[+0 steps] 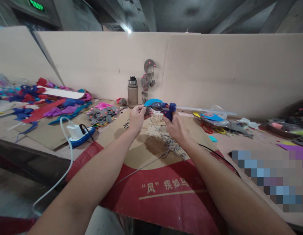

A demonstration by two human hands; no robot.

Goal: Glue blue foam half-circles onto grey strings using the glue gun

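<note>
My right hand (176, 125) is wrapped around the handle of a blue hot glue gun (170, 107), whose small red light is lit. A long translucent glue stick (207, 110) juts from its back toward the right. The gun's front end points left at my left hand (137, 118), which pinches a small dark grey piece (147, 110), apparently felt; its exact shape is hidden by the fingers. Beneath my hands, a loose tangle of grey yarn (173, 146) lies on the red and tan cardboard sheet (163, 199). One strand rises toward the left hand.
Grey felt pieces with pink dots (102, 115) lie at left, near a blue power strip (82, 137) with a white plug. A bottle (133, 93) stands behind, beside a grey moon-shaped hanging ornament (149, 65). Red-handled scissors (207, 128) and a black cable (221, 156) are at right.
</note>
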